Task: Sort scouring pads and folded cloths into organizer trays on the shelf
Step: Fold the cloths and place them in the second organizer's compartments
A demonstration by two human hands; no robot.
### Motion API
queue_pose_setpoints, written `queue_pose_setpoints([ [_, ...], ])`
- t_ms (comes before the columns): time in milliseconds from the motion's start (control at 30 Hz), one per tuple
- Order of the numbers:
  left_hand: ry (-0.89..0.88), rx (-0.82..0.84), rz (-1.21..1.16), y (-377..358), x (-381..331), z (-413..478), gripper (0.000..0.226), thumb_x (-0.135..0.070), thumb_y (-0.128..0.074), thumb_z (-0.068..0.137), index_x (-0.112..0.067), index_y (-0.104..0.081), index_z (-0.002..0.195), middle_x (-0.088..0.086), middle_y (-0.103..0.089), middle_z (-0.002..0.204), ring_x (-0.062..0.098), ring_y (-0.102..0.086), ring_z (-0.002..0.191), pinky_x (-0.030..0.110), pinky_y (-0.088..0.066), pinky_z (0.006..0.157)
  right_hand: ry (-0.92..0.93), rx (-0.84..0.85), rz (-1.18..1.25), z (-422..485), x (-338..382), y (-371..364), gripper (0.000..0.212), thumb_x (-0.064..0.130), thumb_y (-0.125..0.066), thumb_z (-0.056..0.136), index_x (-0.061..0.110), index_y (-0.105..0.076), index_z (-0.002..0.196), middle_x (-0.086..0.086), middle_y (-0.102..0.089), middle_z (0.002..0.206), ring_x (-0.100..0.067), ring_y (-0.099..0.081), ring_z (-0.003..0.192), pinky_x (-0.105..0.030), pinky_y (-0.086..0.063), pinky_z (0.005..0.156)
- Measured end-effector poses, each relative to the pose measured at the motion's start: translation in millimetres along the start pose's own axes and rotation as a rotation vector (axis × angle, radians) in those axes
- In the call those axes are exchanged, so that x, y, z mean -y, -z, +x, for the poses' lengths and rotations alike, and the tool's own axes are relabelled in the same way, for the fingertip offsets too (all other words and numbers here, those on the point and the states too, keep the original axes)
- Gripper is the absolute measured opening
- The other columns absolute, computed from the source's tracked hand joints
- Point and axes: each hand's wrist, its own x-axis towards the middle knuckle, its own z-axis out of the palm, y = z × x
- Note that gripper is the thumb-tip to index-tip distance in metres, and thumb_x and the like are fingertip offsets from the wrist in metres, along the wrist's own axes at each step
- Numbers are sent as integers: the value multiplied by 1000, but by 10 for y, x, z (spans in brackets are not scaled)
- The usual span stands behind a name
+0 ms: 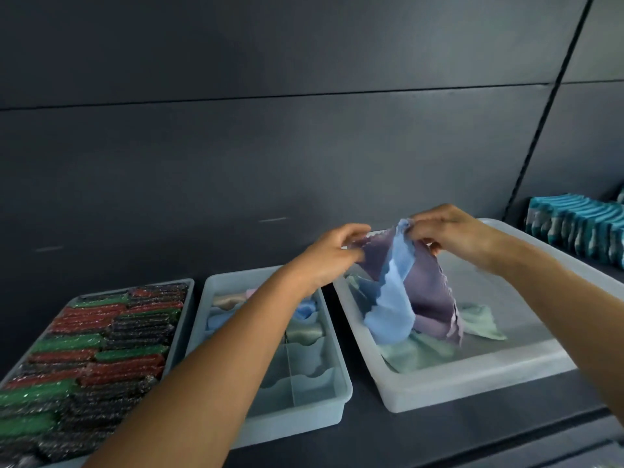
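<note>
1. Two hands up over the bin (472, 383), head view only.
2. Left hand (332, 255) pinches the left edge of a purple cloth (429, 285), fingers curled.
3. Right hand (452, 234) pinches the top of a blue cloth (391, 298); can't tell if it grips the purple one too.
4. Both cloths hang unfolded, lower ends down in the bin on loose green cloths (479, 319).
5. Divider tray (297, 420) sits just left of the bin, under the left forearm. Folded cloths (305, 332) fill its far compartments; near ones show bare.
6. Pad tray (186, 298) at far left, packed with green, red and black pads (101, 349) in rows.
7. All three stand on a dark shelf (439, 434); teal packs (580, 228) at far right.
</note>
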Motion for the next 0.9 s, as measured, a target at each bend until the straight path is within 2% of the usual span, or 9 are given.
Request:
queue_pose_setpoints([
  [67, -20, 4, 9, 35, -60, 6, 31, -2, -61, 88, -16, -65, 115, -3, -68, 107, 3, -60, 91, 10, -43, 83, 26, -16, 13, 5, 114, 29, 15, 0, -52, 87, -7, -58, 75, -10, -45, 67, -14, -43, 61, -24, -38, 54],
  [167, -62, -119, -76, 103, -107, 41, 6, -10, -67, 90, -13, -69, 94, 3, -66, 85, 12, -57, 79, 24, -45, 79, 61, -65, 60, 17, 225, 99, 17, 1, -48, 88, 2, -55, 73, -10, -43, 69, -17, -41, 62, -27, -37, 55],
  [267, -71, -221, -247, 169, -225, 95, 5, -10, -65, 92, -12, -68, 88, 1, -62, 74, 11, -56, 70, 26, -52, 71, 36, -147, 147, 50, 244, 182, 11, 5, -48, 83, 6, -55, 75, -11, -45, 71, -19, -42, 62, -30, -36, 56],
  [333, -116, -268, -273, 188, -349, 134, 6, -11, -65, 93, -10, -70, 91, -1, -64, 75, 9, -57, 70, 25, -52, 69, 6, -216, 243, 72, 253, 244, 14, 19, -47, 78, 9, -57, 81, -10, -54, 74, -22, -47, 64, -32, -37, 59],
  [500, -233, -339, -172, 161, -721, 224, 9, -13, -64, 92, -13, -73, 89, -2, -68, 80, 7, -60, 74, 21, -47, 72, 104, -163, 188, -3, 413, 370, 64, 71, -53, 71, 16, -72, 96, 4, -73, 89, -14, -66, 79, -30, -51, 74],
  [567, -274, -339, -159, 161, -837, 227, 10, -12, -63, 93, -12, -73, 92, -1, -71, 84, 8, -62, 78, 20, -49, 74, 208, -181, 96, -48, 486, 358, 42, 46, -77, 72, 10, -70, 90, 2, -67, 81, -11, -60, 73, -25, -48, 68],
  [633, -308, -355, -147, 181, -912, 219, 12, -12, -63, 93, -10, -74, 95, -2, -72, 84, 6, -64, 78, 18, -50, 74, 227, -212, 105, -74, 548, 338, 30, 26, -82, 73, 5, -68, 90, 0, -65, 78, -10, -59, 69, -23, -46, 64],
  [833, -452, -441, -28, 338, -1086, 105, 11, -10, -68, 89, -11, -78, 92, -2, -77, 86, 10, -71, 82, 32, -57, 80, 301, -244, 123, -125, 839, 272, 43, 51, -75, 70, 21, -69, 100, 9, -70, 93, -2, -65, 82, -14, -49, 68],
  [900, -502, -446, 19, 401, -1164, 42, 11, -9, -71, 86, -11, -79, 93, -4, -77, 87, 10, -72, 85, 34, -59, 83, 347, -247, -27, -102, 977, 265, 40, 42, -79, 74, 25, -66, 108, 11, -68, 103, -1, -63, 94, -15, -50, 78],
])
